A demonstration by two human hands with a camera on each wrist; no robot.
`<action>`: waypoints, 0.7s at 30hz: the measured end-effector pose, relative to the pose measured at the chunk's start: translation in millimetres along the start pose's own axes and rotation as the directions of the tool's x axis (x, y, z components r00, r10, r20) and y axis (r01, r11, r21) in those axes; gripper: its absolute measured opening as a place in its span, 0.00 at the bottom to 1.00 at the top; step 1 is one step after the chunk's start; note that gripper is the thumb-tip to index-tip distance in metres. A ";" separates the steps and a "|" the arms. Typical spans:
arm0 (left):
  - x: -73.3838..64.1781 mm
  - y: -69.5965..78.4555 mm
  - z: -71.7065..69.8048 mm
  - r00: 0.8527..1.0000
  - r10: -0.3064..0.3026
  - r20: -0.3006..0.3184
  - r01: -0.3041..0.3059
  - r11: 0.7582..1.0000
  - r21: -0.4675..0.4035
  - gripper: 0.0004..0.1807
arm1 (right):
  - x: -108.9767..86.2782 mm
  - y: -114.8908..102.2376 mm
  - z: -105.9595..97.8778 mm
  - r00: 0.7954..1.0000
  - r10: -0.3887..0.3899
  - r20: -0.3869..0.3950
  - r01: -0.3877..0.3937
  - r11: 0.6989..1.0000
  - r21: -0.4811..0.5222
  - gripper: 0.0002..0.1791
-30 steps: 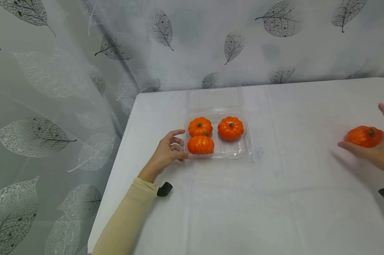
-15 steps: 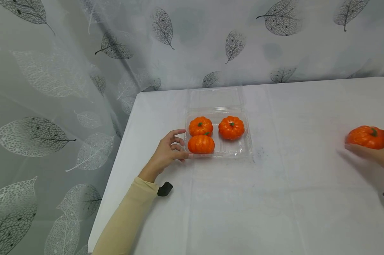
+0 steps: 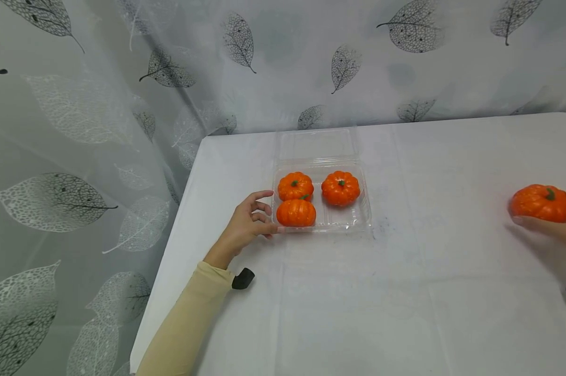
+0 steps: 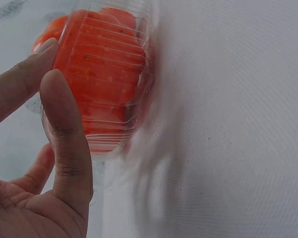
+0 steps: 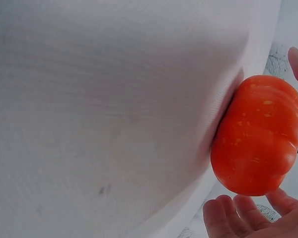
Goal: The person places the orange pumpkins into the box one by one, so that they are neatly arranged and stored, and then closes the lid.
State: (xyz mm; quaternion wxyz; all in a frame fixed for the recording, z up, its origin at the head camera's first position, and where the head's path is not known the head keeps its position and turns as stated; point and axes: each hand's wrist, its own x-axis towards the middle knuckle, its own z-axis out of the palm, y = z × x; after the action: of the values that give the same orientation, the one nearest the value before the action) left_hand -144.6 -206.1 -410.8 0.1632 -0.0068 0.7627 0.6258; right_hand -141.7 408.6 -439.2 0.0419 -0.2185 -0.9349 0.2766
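In the head view my left hand holds the left front corner of a clear plastic clamshell container, whose lid lies back. Its thumb and fingertips are at the container's rim in the left wrist view. Inside stand three small orange pumpkins: one at back left, one at front left and one at right. Far right, another orange pumpkin with a green stem rests on the table. My right hand is spread around it, thumb apart from the fingers, partly outside the head view.
A white cloth covers the table. Behind it and to the left hangs a grey curtain with a leaf print. The raised lid lies near the table's back edge.
My right hand has shifted slightly right, and its upper fingers have come down closer to the pumpkin's side. The far-right pumpkin sits slightly further right in the head view. The left hand stays put.
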 end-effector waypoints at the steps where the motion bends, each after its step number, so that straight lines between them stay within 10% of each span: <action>1: 0.0 -0.2 -0.1 1.000 0.000 0.000 0.000 1.000 0.000 0.46 | 4.4 6.2 1.6 1.000 0.007 0.007 -0.007 1.000 -0.013 0.56; 8: -0.3 0.3 -0.4 1.000 -0.002 -0.001 0.002 1.000 -0.001 0.46 | 25.0 38.5 11.2 1.000 0.022 0.001 -0.022 0.999 -0.042 0.62; 21: -0.5 0.9 -0.3 1.000 -0.003 -0.001 0.003 1.000 -0.016 0.46 | 21.2 27.8 11.6 0.998 0.061 0.021 -0.060 0.997 -0.044 0.62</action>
State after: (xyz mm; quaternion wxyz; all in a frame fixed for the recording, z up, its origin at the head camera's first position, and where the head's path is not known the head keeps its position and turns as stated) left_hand -144.3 -206.3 -409.8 0.1638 -0.0096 0.7578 0.6316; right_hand -152.4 432.9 -464.8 0.0183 -0.2446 -0.9340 0.2599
